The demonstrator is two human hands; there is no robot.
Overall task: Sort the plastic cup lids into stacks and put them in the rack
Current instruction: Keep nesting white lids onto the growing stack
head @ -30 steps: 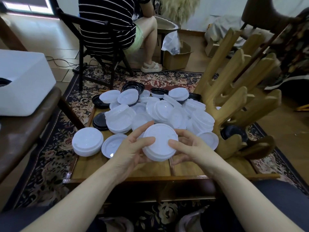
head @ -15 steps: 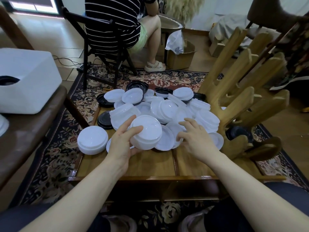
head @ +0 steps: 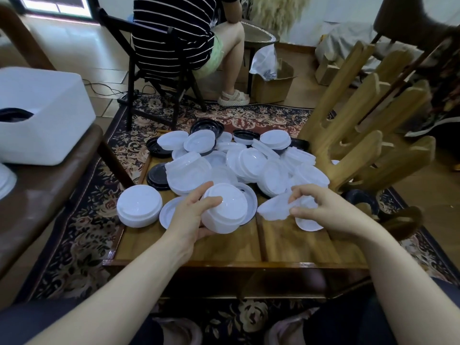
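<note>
Left hand (head: 191, 215): fingers curled around a stack of white lids (head: 224, 210), thumb on top.
Right hand (head: 321, 207): fingertips pinch a single lid (head: 273, 207) at its right edge.
Rack (head: 361, 145): far right.

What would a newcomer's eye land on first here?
The heap of white lids across the middle of the wooden table. In front of it, the left hand grips a lid stack while the right hand pinches a single lid. The wooden rack rises at the table's right.
</note>
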